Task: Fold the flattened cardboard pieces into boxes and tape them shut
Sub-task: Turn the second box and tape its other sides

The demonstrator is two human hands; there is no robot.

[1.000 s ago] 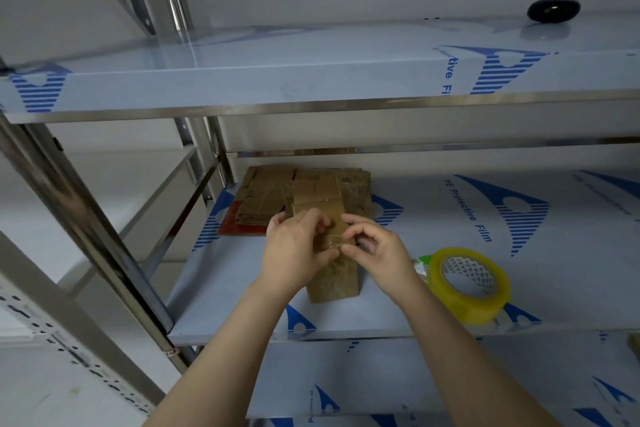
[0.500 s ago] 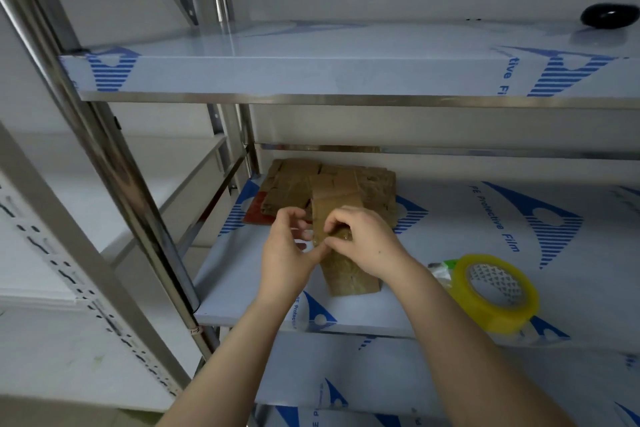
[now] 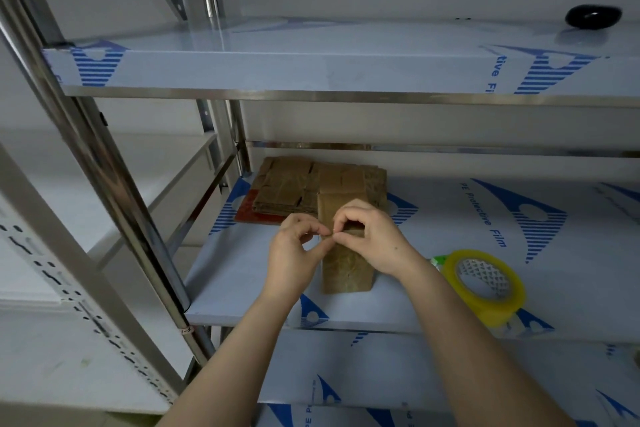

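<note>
Shelf [image 3: 242, 270]; box [image 3: 346, 270] against left and right fingers [image 3: 348, 213]

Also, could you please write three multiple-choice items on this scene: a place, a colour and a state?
1. The tape roll lies: A. right of the box B. on the box C. on the shelf above
2. The tape roll is: A. red B. yellow C. black
3. The hands: A. both pinch at the box B. lift the tape roll C. hang idle
Answers: 1 A, it sits right of the box on the same shelf; 2 B, its band is yellow; 3 A, left hand and right hand meet fingertips at the box's left edge.
</note>
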